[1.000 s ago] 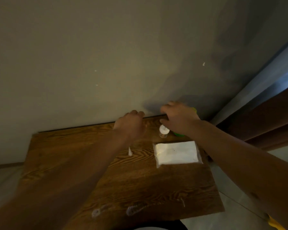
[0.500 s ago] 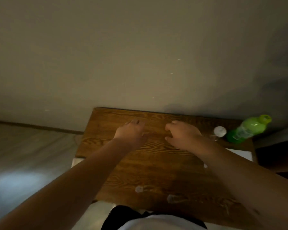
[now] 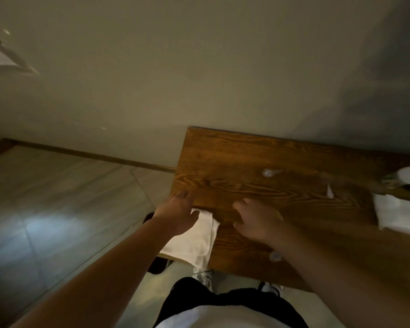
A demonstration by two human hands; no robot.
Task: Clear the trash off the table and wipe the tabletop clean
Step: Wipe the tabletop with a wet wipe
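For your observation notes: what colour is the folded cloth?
White; the cloth shows best in the head view.

My left grip (image 3: 176, 215) covers the far corner of the white cloth (image 3: 194, 242), so I cannot tell whether the fingers pinch it or only lie over it. The cloth's near end hangs past the tabletop (image 3: 246, 166) edge. The right grip (image 3: 256, 221) is smeared by motion; its fingers look curled, but I cannot make out contact with the wood. At the right edge, the white packet (image 3: 398, 215) is cut off, and the white-capped bottle (image 3: 406, 177) is blurred with only a sliver of green behind it. Three pale scraps (image 3: 269, 172) on the wood are too small to identify. My right forearm hides the tabletop's near right part.
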